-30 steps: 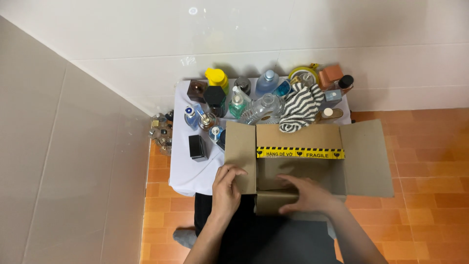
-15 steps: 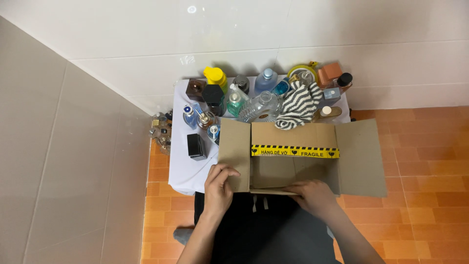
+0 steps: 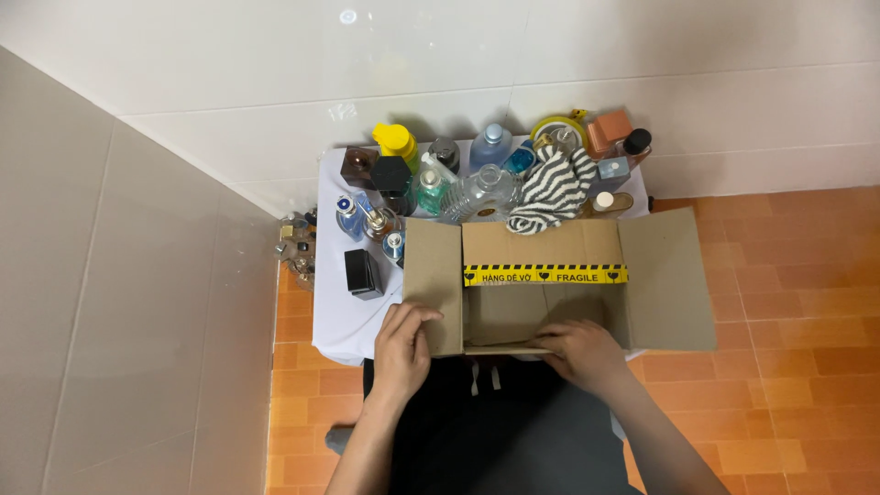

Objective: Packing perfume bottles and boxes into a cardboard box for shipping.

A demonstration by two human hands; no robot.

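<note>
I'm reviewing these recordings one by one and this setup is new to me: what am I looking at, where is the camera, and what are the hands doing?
There is no machine here, only a person working with bare hands. The single picture comes from a camera worn on the person's head, looking down, so the arms enter from the bottom edge. The left hand grips the left flap of an open cardboard box, and the right hand rests on its near edge. The box has a strip of yellow and black tape across its far flap. It sits on a small table under a white cloth. Behind it stand many bottles, one with a yellow cap, a striped cloth and a black box. The floor has orange tiles.
</note>
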